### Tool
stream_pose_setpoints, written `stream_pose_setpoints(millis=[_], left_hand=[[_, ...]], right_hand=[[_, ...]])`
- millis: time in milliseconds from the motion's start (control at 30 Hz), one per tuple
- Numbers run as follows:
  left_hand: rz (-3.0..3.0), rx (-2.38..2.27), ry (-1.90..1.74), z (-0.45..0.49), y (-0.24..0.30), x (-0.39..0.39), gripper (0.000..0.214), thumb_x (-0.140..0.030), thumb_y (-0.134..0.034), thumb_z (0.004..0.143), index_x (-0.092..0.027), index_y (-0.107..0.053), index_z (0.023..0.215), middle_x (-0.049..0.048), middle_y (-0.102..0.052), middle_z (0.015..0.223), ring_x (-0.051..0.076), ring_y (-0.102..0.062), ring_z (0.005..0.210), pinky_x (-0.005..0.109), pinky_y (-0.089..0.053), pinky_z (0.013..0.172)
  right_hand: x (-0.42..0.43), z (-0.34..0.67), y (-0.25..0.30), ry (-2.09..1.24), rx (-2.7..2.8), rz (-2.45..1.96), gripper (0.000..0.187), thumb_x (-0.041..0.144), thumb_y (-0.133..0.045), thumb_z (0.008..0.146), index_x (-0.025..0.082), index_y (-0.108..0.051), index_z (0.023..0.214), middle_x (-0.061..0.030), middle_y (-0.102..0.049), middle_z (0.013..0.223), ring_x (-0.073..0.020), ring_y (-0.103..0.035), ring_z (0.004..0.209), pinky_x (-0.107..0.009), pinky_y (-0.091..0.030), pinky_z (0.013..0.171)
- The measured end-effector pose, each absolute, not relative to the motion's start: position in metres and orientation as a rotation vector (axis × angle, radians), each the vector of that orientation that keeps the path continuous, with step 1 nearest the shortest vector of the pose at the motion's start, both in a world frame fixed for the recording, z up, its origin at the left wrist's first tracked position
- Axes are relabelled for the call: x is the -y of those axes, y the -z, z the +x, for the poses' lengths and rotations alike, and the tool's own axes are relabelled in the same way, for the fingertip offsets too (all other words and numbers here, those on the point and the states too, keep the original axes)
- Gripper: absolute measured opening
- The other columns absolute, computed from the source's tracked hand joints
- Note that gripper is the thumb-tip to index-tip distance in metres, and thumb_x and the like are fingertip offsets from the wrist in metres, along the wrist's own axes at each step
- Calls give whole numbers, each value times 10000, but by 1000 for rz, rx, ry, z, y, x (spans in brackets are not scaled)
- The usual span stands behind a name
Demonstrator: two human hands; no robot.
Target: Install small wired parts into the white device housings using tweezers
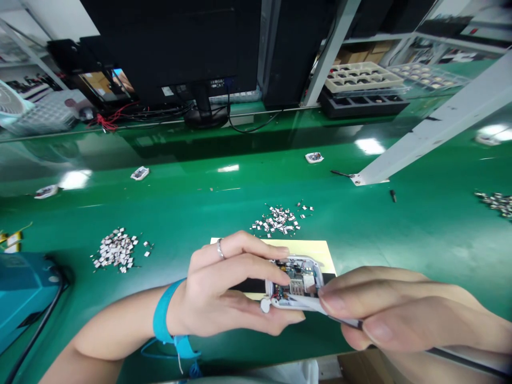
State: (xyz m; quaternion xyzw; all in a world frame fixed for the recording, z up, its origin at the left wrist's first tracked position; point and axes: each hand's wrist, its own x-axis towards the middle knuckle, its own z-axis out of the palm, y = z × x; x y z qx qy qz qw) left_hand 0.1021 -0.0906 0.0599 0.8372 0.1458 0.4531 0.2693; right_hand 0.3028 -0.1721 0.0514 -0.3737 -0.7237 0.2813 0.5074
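Gripping a white-framed circuit board (295, 282) over a yellow card (308, 253), the left hand (228, 282) meets the right hand (394, 312), pinching a slim tool (346, 321). Small metal parts (278, 220) lie heaped on the green workbench (400, 234), a monitor (160, 48) at the far side.

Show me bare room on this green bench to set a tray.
Bare green bench mat lies right of the yellow card, under the white beam. A smaller patch sits between the left parts pile and middle parts pile. Crowded: the card, where the left hand holds the opened device and the right hand works a slim tool.
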Motion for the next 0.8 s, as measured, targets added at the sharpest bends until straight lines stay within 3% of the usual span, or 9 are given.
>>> stream_pose_setpoints(millis=[100,367,667,800], left_hand=[[2251,-390,-1233,103,-59,90,239,-198,-751,578,-90,-611,738,82,-645,841,107,-641,699,135,-537,645],[2234,-220,-1136,99,-59,89,87,-151,-649,716,-91,-586,721,108,-568,953,150,-626,829,195,-571,676],[2307,-349,-1230,102,-59,90,230,-223,-727,626,-84,-606,762,81,-626,849,104,-636,709,140,-539,658],[2330,-366,-1222,101,-62,88,235,-253,-725,632,-95,-606,759,74,-639,835,102,-638,710,135,-534,651]], right_hand=[[170,305,-55,-729,1841,-766,308,136,-487,812,256,-541,1091,-2,-660,1002,-149,-619,916,-241,-539,780],[171,304,-56,-756,1824,-755,288,190,-470,835,248,-542,1108,11,-641,1051,-151,-617,914,-250,-531,801],[172,300,-59,-773,1781,-791,288,295,-345,889,247,-560,1075,-17,-662,999,-170,-624,914,-276,-536,792],[167,302,-60,-756,1805,-785,283,142,-463,825,244,-550,1074,-15,-662,1002,-145,-624,914,-244,-531,801]])
